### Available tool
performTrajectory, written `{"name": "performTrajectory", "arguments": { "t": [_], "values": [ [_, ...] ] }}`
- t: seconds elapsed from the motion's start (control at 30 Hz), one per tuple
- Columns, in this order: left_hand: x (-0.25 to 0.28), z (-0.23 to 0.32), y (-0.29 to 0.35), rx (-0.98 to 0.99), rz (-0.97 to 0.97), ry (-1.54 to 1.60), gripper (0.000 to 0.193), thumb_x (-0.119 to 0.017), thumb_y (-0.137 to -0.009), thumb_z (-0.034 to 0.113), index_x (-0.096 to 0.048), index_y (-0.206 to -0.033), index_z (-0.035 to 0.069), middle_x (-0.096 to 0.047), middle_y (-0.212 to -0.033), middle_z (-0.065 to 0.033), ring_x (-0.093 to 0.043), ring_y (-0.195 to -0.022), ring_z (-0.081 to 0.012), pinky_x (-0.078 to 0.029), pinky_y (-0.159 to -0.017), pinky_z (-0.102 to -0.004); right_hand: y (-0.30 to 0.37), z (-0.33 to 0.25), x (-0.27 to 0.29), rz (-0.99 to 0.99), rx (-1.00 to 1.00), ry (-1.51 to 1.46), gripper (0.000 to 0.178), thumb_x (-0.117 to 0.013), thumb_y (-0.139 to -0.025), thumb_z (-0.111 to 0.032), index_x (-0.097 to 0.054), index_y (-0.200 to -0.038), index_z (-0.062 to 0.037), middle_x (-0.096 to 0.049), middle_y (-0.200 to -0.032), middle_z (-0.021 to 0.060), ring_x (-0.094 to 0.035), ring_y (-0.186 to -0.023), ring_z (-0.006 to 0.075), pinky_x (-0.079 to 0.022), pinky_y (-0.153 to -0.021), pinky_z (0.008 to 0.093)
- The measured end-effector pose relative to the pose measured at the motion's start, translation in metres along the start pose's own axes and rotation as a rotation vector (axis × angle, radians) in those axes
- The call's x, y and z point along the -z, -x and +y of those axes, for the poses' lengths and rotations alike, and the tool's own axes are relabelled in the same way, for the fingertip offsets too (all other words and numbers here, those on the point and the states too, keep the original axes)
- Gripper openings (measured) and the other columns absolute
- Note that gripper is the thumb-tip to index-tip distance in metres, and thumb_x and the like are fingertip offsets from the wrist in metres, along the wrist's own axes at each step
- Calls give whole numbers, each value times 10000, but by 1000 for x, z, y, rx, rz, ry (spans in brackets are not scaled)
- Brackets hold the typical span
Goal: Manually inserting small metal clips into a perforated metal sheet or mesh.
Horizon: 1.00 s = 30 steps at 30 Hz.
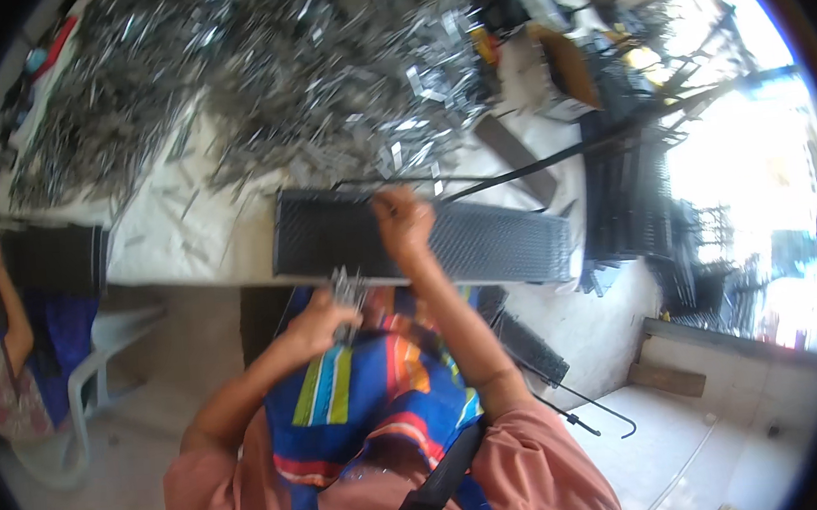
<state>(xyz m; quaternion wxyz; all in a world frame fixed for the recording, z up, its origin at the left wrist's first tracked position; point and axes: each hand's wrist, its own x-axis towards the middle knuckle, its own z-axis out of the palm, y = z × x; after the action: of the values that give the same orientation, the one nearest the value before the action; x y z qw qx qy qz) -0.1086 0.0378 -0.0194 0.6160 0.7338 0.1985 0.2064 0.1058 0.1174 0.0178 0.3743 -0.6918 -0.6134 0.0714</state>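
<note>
A long dark panel (pixel 507 239) with rows of fine slots or ridges lies in front of me along the near edge of the table. My right hand (pixel 404 222) is over its far edge, left of its middle, fingers bent and pinched together; anything between them is hidden. Below the panel's near edge, my left hand (pixel 319 323) grips a bundle of thin metal strips (pixel 345 293), their ends sticking up past the fingers. Beyond the panel, many loose metal strips (pixel 321 81) are heaped on the pale-covered table.
At the left, another person's arm (pixel 14 301) reaches to a dark panel (pixel 54 261) beside a white plastic chair (pixel 86 391). An open cardboard box (pixel 561 69) stands at the far right. Dark stacked racks (pixel 622 193) and a thin black bar (pixel 590 145) are on the right.
</note>
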Motion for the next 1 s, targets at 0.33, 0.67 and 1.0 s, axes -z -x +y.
{"name": "performTrajectory", "arguments": {
  "t": [0.33,0.67,1.0],
  "values": [
    [-8,102,7,478,94,633,234,-561,-846,-31,-580,-1076,-63,-658,-910,-140,-658,-838,-217,-553,-785,-331,11,-12,-5,-13,-100,52,152,-605,-796,-185,-669,-912,-109,-595,-823,128,-617,-758,354,-491,-651,466],
    [-15,94,24,532,239,704,272,-541,-790,-56,-571,-1059,-76,-676,-916,-189,-686,-811,-255,-558,-750,-338,7,19,-19,-11,108,123,98,-550,-818,-186,-584,-823,-94,-611,-812,167,-611,-756,389,-478,-628,482],
    [-8,73,8,587,495,930,223,-558,-838,4,-589,-1056,-32,-670,-883,-134,-648,-744,-187,-513,-607,-280,-14,-11,7,-240,79,159,120,-569,-839,-167,-630,-908,-91,-634,-888,140,-619,-820,368,-495,-694,461]
  ]
}}
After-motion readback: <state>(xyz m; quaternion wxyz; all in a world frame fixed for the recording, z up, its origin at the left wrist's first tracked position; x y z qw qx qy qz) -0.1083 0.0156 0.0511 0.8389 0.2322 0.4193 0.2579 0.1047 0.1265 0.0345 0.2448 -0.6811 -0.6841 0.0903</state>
